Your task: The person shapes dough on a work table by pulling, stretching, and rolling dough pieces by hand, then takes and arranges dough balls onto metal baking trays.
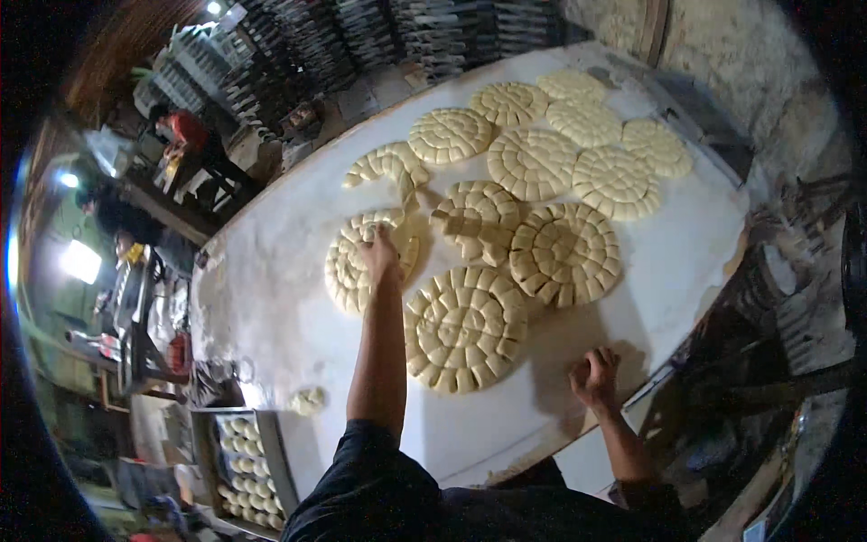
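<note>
My left hand reaches out over a spiral of cut dough, its fingers closed on a strip of dough at the spiral's upper edge. From there a twisted length runs up to a curved dough strip lying farther off. To the right lies a partly unwound dough spiral. Two larger dough spirals, a near one and one beyond it to the right, have cuts fanned open round their rims. My right hand is curled into a loose fist near the table's front right edge, with nothing seen in it.
Several more dough spirals cover the far right of the pale table. A small dough lump sits near the left edge, beside a tray of dough balls. Two people work at the left; stacked racks stand behind.
</note>
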The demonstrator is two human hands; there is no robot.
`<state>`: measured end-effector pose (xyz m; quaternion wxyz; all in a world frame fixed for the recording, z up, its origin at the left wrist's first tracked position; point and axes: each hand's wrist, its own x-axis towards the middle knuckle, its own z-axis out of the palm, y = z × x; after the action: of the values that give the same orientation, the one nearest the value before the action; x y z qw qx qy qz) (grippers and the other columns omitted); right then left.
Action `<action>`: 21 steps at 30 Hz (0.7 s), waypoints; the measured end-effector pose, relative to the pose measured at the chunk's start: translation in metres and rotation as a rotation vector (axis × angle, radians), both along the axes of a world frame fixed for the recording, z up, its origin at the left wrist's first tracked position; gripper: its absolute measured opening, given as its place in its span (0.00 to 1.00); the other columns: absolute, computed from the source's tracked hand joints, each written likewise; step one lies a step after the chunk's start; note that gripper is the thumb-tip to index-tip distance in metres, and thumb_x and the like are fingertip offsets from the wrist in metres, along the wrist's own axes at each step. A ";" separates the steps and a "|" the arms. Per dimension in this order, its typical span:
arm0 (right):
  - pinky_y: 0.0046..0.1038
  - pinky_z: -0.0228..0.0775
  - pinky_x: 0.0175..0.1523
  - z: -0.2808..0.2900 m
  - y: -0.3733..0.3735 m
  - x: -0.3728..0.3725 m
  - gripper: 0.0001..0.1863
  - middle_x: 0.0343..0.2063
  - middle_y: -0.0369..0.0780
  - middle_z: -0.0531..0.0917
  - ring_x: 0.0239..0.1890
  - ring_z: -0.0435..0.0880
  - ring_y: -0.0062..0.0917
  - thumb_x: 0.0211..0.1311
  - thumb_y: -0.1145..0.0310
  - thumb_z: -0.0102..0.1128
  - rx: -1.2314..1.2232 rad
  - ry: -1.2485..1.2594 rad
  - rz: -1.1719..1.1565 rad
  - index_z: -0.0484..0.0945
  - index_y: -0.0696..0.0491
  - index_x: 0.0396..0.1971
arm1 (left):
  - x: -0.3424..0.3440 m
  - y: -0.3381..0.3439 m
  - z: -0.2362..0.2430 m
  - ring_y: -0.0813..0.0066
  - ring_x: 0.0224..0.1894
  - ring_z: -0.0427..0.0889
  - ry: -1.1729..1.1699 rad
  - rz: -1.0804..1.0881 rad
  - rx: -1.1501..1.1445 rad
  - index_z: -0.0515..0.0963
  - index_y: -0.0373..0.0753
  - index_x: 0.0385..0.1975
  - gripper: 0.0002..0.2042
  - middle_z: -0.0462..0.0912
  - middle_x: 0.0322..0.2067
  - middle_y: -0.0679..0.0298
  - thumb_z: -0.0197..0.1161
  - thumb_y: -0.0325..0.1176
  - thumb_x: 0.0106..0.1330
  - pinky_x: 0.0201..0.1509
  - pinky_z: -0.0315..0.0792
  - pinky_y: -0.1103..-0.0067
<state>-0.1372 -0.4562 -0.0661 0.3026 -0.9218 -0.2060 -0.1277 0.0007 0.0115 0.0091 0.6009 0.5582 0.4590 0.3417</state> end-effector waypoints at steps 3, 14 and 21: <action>0.31 0.63 0.44 -0.005 -0.002 -0.013 0.13 0.27 0.39 0.72 0.34 0.72 0.27 0.58 0.61 0.62 0.318 0.324 -0.128 0.72 0.55 0.29 | -0.077 -0.063 0.068 0.78 0.32 0.71 -0.317 -0.330 -0.030 0.64 0.34 0.58 0.26 0.73 0.34 0.63 0.63 0.37 0.65 0.32 0.69 0.80; 0.25 0.72 0.48 0.162 0.229 -0.209 0.19 0.36 0.40 0.82 0.38 0.81 0.21 0.65 0.62 0.58 1.163 1.074 0.734 0.75 0.61 0.48 | -0.408 -0.086 0.178 0.82 0.35 0.75 -0.339 -0.868 0.129 0.56 0.41 0.53 0.20 0.77 0.37 0.64 0.60 0.26 0.67 0.29 0.70 0.83; 0.21 0.73 0.37 0.202 0.239 -0.229 0.13 0.28 0.37 0.83 0.28 0.80 0.17 0.67 0.66 0.57 0.618 0.846 0.955 0.78 0.62 0.40 | -0.573 0.001 0.186 0.80 0.40 0.77 -0.310 -0.330 0.636 0.74 0.35 0.42 0.09 0.79 0.39 0.64 0.64 0.24 0.64 0.43 0.73 0.83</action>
<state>-0.3657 -0.2171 0.1363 0.6273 -0.5731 -0.4070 0.3353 -0.5721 0.0124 0.1948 0.5069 0.7246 0.1378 0.4461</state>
